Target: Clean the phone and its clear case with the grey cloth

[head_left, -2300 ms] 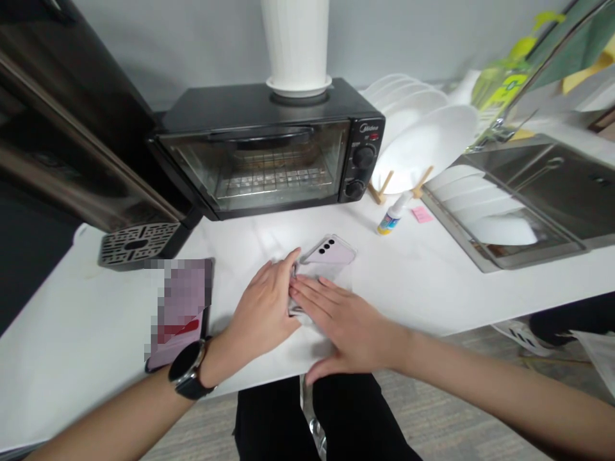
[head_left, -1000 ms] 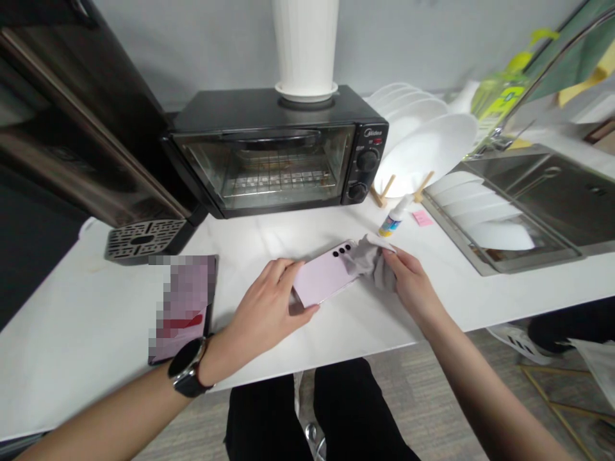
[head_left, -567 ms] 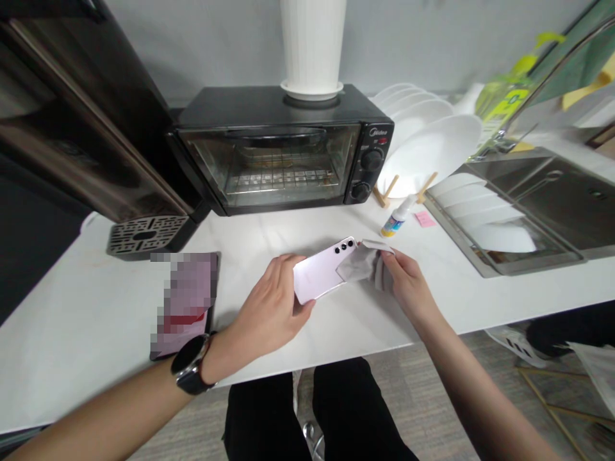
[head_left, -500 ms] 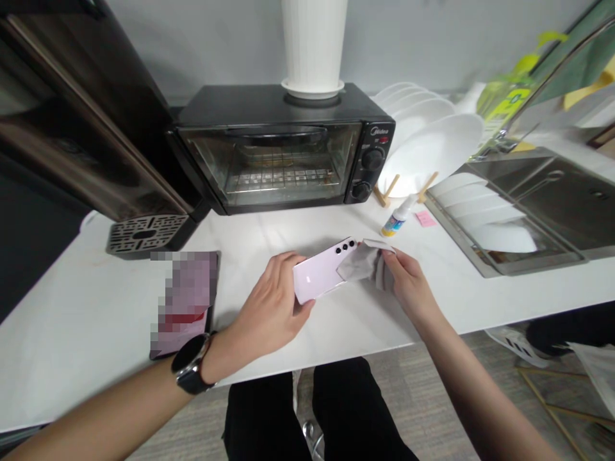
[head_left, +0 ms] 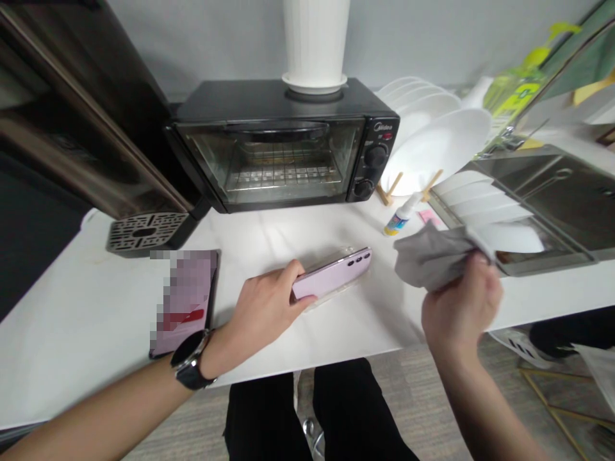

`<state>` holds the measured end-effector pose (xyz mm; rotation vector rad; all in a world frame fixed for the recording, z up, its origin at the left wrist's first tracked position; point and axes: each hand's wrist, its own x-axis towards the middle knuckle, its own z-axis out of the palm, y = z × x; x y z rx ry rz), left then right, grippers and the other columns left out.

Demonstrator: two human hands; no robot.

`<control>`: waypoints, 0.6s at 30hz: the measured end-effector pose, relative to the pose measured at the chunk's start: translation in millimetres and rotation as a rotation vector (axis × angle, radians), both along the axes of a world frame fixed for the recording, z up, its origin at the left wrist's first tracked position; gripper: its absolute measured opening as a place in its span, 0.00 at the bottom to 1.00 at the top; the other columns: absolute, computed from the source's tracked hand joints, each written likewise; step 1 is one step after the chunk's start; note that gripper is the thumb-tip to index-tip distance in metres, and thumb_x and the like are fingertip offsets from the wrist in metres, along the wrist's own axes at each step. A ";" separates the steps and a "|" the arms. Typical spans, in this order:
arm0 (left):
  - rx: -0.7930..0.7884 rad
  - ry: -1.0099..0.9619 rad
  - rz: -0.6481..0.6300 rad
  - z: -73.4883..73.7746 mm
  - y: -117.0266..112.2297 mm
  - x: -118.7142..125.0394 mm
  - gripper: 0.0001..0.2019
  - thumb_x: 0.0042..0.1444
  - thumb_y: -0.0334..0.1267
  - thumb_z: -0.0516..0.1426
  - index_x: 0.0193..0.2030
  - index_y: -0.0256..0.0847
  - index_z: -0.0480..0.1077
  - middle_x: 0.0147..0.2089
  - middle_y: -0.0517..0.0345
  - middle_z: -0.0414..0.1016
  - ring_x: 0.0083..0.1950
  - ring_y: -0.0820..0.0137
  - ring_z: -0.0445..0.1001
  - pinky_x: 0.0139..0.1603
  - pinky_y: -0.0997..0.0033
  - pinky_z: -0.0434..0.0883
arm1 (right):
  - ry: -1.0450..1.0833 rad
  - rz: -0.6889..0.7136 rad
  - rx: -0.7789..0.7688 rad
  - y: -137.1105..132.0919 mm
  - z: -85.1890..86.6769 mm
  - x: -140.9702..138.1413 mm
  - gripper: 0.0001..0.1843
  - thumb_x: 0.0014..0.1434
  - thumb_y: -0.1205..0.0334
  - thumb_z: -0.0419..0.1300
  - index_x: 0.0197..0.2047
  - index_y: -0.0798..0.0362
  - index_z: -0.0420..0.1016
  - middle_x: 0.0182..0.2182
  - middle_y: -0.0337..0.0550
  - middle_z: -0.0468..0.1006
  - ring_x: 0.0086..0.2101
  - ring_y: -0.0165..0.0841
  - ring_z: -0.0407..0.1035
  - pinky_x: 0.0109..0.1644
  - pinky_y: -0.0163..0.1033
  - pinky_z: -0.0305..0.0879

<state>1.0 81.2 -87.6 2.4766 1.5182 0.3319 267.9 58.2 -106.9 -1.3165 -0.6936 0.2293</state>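
A pale lilac smartphone (head_left: 331,276) is tilted on its long edge over the white counter, its camera lenses at the far right end. My left hand (head_left: 269,304), with a black watch on the wrist, grips the phone's left end between thumb and fingers. Beneath and around the phone shows a clear phone case (head_left: 358,282), lying on the counter. My right hand (head_left: 464,307) is closed on a grey cloth (head_left: 427,256), held up to the right, apart from the phone; this hand is slightly blurred. Behind the cloth stands a small spray bottle (head_left: 398,222).
A black toaster oven (head_left: 278,163) stands at the back, with a white pot (head_left: 317,45) on top. White plates (head_left: 437,147) rest in a wooden rack beside the sink (head_left: 552,256). A dark-edged tablet-like device (head_left: 192,294), partly pixelated, lies left. A pink sticky note (head_left: 430,218) is near the bottle.
My right hand has moved the cloth rightward and up, off the phone. The phone has tipped more onto its edge in my left hand, and the clear case now shows beneath it.
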 end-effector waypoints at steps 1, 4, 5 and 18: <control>0.013 0.030 -0.003 1.9 -0.2 0.3 0.13 0.62 0.46 0.66 0.46 0.47 0.68 0.35 0.65 0.81 0.33 0.62 0.81 0.32 0.67 0.65 | -0.068 -0.080 0.047 -4.9 5.2 -4.9 0.22 0.73 0.46 0.47 0.54 0.49 0.75 0.52 0.48 0.78 0.56 0.43 0.73 0.61 0.50 0.69; 0.031 0.067 -0.055 5.2 -0.8 0.7 0.09 0.65 0.46 0.64 0.40 0.47 0.70 0.33 0.67 0.80 0.33 0.65 0.80 0.31 0.67 0.64 | -0.340 -0.082 0.041 -14.6 14.5 -21.6 0.22 0.75 0.47 0.47 0.57 0.48 0.76 0.55 0.51 0.79 0.60 0.49 0.72 0.66 0.58 0.67; 0.039 0.068 -0.084 5.1 -0.8 0.8 0.08 0.66 0.46 0.63 0.41 0.47 0.71 0.35 0.66 0.81 0.34 0.65 0.81 0.32 0.67 0.65 | -0.451 0.052 -0.009 -15.2 14.5 -26.9 0.22 0.75 0.48 0.48 0.56 0.48 0.78 0.54 0.51 0.80 0.59 0.49 0.73 0.67 0.59 0.67; 0.040 -0.306 -0.240 -32.2 0.3 -18.0 0.12 0.59 0.45 0.62 0.47 0.44 0.74 0.45 0.53 0.83 0.48 0.57 0.83 0.57 0.53 0.78 | -1.361 0.822 -0.130 -32.2 1.4 -89.6 0.34 0.76 0.46 0.49 0.76 0.59 0.58 0.73 0.47 0.65 0.75 0.40 0.52 0.82 0.51 0.39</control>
